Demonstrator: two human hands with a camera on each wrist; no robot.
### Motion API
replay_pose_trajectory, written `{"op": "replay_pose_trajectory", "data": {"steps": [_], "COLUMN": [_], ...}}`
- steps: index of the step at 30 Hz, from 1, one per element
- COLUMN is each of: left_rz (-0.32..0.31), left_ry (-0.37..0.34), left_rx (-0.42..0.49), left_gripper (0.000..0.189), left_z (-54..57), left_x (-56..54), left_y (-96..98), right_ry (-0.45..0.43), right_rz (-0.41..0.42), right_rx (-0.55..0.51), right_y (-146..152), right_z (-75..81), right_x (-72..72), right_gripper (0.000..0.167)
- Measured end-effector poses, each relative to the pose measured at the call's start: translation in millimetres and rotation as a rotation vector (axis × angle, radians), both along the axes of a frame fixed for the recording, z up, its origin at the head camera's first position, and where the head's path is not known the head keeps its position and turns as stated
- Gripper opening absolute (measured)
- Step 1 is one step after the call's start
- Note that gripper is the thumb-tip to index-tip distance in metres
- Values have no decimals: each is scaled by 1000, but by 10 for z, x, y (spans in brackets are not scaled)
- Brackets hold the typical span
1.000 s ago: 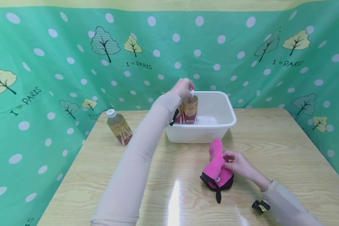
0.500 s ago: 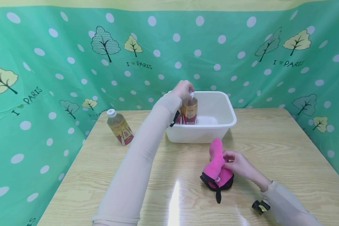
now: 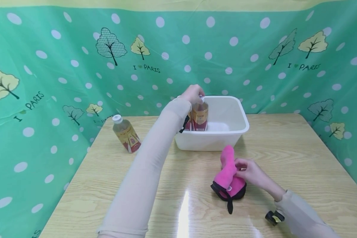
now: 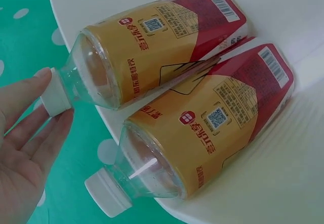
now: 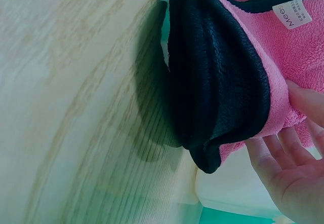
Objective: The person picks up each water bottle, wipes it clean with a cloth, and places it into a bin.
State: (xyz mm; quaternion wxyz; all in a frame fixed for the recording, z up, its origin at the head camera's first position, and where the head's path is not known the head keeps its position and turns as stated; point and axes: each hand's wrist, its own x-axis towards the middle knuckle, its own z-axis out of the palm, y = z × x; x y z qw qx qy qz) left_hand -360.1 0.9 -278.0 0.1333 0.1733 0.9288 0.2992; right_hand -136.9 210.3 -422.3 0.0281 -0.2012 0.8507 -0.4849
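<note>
My left hand [image 3: 192,94] pinches the white cap of a drink bottle [image 3: 200,116] that stands in the white plastic bin [image 3: 209,141]. In the left wrist view, thumb and fingers close around the cap [image 4: 55,93], and a second bottle [image 4: 202,127] of the same kind lies right alongside. The forearm partly hides that second bottle in the head view. My right hand [image 3: 250,172] pinches a pink plush cloth piece [image 3: 228,175] with black trim, a black loop and a small white label [image 5: 292,14]. It is folded over, with its dark inside showing in the right wrist view.
Another bottle [image 3: 126,134] with a white cap stands on the wooden table [image 3: 273,142], left of my left arm. A green curtain [image 3: 178,39] with dots and trees hangs behind and beside the table. The bin is close to the back edge.
My left hand and the bottle under it have sunk slightly into the bin since a second ago. My right hand and the pink cloth piece have stayed put.
</note>
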Motion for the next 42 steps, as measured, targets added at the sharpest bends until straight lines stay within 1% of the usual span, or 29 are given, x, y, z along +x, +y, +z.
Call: {"op": "replay_pose_trajectory", "data": {"steps": [3,7,8,12,14,15,18,22,26,30,32,37,41,42], "left_rz": [8,17,16,-37,-67,-79,-97,-126,-154,-175,-180,-194,-213,-209], "left_ry": [-42,-62,-61,-6,32,45,57,86,109,134,153,166,209,223], "left_rx": [16,24,19,-50,-102,-121,-153,-162,-160,-159,-153,-135,-124,-127], "left_gripper": [35,36,37,41,43,44,46,46,46,45,44,43,40,40], "left_z": [10,33,63,127,169,173,231,305,359,381,384,402,409,415], "left_x": [3,27,69,88,102,79,97,150,253,349,390,508,588,609], "left_y": [-16,-34,-40,-64,-83,-94,-128,-200,-306,-449,-534,-759,-938,-979], "right_ry": [-7,-34,-46,-82,-81,-81,-84,-86,-87,-86,-79,-55,-42,-40], "right_rz": [-1,-7,-11,-25,-26,-26,-33,-34,-33,-31,-31,-29,-34,-34], "right_rx": [-1,-5,-6,-7,-6,-6,-2,5,9,9,8,8,8,8], "right_y": [-2,-3,-1,11,12,12,9,7,6,7,8,16,24,25], "right_z": [5,11,12,8,6,6,10,13,13,20,21,20,20,21], "right_x": [0,-1,0,6,7,8,11,12,9,11,15,25,32,34], "right_gripper": [16,16,17,18,18,18,18,18,18,18,18,18,17,17]}}
